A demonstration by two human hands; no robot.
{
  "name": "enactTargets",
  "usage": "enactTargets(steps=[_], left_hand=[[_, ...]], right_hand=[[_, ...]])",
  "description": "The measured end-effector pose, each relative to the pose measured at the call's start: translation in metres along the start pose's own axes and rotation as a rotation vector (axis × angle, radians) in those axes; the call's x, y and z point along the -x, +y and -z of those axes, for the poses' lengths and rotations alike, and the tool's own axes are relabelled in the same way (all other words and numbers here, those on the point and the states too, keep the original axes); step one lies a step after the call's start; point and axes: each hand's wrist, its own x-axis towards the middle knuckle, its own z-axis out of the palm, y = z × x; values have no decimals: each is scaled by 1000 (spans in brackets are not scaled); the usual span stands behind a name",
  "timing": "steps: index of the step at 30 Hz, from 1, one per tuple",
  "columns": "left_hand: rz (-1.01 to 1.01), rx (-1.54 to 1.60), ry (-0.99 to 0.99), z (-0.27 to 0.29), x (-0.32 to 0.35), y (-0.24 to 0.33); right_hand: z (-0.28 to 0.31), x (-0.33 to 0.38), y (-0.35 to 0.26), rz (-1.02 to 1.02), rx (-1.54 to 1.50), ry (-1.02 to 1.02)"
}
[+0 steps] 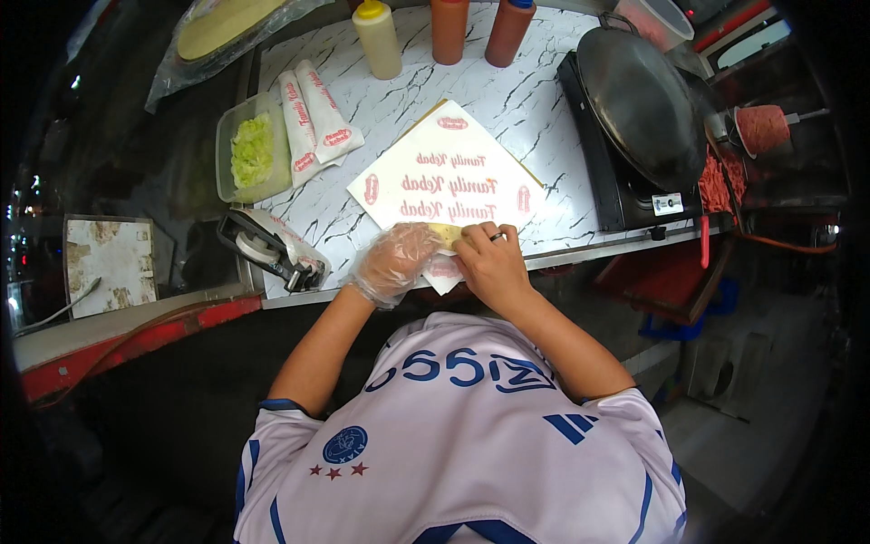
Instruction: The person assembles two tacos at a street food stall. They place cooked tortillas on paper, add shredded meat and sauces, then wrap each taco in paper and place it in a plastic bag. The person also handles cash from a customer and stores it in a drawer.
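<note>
A pale yellow rolled flatbread wrap (445,236) lies along the near corner of a printed white wrapping paper (444,163), at the front edge of the counter. My left hand (391,261), in a clear plastic glove, is closed over the wrap's left part. Bare and with a dark ring on one finger, my right hand (492,260) grips its right end together with the paper. A tip of paper hangs below the wrap between my hands. Most of the wrap is hidden under my fingers.
Finished paper-wrapped rolls (313,113) lie left, beside a tub of shredded lettuce (245,161) and a black tape dispenser (272,249). Sauce bottles (449,32) stand at the back. A black griddle pan (639,104) sits on a stove at right, near a meat spit (761,130).
</note>
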Motion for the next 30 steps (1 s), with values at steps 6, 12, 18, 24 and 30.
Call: enactTargets(steps=[6,12,18,24,30], left_hand=[[298,166,44,-19,-34,-17],[205,-81,32,-11,-64,-30],[-15,39,82,-3,-30,-14],[128,48,-3,-10,-34,-19],[398,-157,-154,-1,-54,-19]], right_hand=[[-23,-32,26,-295,55,-252],[-32,-57,39,-371,66,-170],[-26,-61,38,-380,54,-187],[-12,-45,47,-110,-70,-63],[-9,-45,49,93,252,-62]])
